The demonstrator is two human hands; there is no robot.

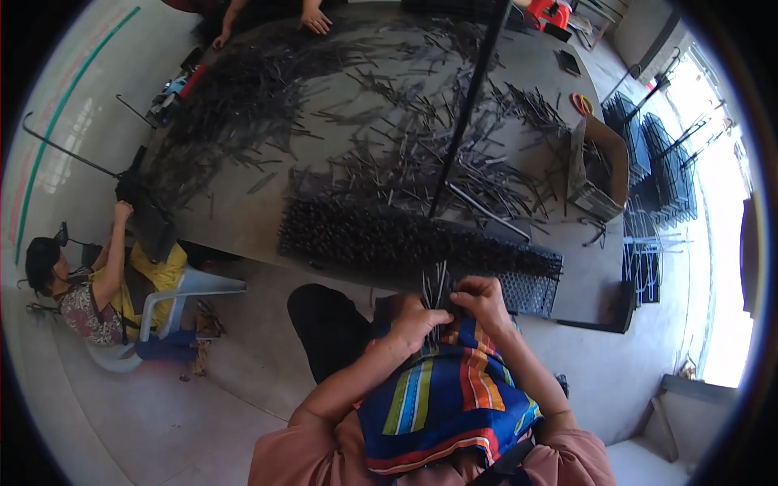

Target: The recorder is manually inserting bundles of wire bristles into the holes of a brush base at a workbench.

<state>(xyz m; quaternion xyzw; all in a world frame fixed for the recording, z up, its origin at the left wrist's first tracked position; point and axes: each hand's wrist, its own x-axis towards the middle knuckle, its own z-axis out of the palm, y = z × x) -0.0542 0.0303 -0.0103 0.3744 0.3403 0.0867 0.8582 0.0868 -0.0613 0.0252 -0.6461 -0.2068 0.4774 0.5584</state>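
1. Thing in hand: a bundle of strips (435,279), thin, dark w/ a few shiny, just in front of the perforated rack (531,294), on the wearer's side. Can't tell if upper ends touch the rack.
2. Main risk: bundle prob. slips or fans out if L hand (413,324) eases off, b/c many thin pcs share one grip & the ends splay a bit. Strays would likely drop to the lap cloth (454,389) or the floor (267,356) in front of the rack.
3. Snag risk: packed strips (365,239) bristle out of the rack; if bundle or knuckles swing into them, some could get bent or knocked loose.
4. Mix-up risk: loose strips (397,158) lie criss-cross on the surface (243,215) behind the rack; anything dropped there would be hard to tell apart.
5. Poke risk: strip ends stand up betw. both hands, so a quick push by R hand (484,301) could jab a fingertip.
6. L arm: reaches fwd & inward, elbow bent out, hand low before the rack's middle; fingers wrapped round the bundle, thumb laid across twd R hand.
7. R arm: fwd & inward too, wrist bent, hand slightly nearer the rack's bare end than L; fingers curled, thumb & index close together beside the bundle. Can't tell if they pinch a strip.
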